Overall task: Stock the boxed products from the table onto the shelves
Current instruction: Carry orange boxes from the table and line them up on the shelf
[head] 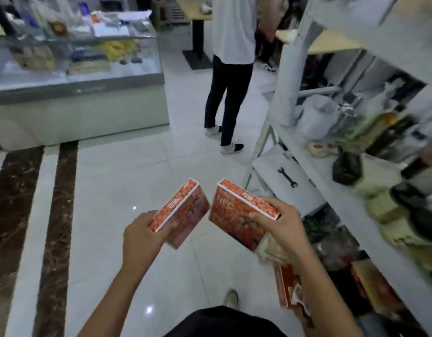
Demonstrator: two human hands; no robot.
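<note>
Two red boxes in hand, one per hand, held over the tiled floor in front of the body and just left of the shelves.

- Left hand: fingers curled round the near end of the left box, thumb lying on its broad face. Box points up and away, tilted.
- Right hand: fingers wrapped over the narrow top side of the right box, thumb pressed on the broad face marked "NFC". Box tilted, leaning toward the other one.
- The two boxes sit close at their far corners; cannot tell if they touch.
- A third red box stands low down beside the shelves, partly behind the right forearm.
- The table is not in view.

Handling, judged: printed card cartons, flat and stiff, and light enough that one hand carries each without strain. The print looks smooth, so a pinch on the faces alone could slip. A better hold spans the narrow sides near the middle, where the card resists squeezing. Corners and end flaps are the likely places to dent if knocked on a shelf edge.

Shelves: white metal frame, the middle level crowded and blurred with bags and packets, so finding a gap needs care.

Other: a bystander in a white top stands in the aisle ahead; a glass counter is at far left.
</note>
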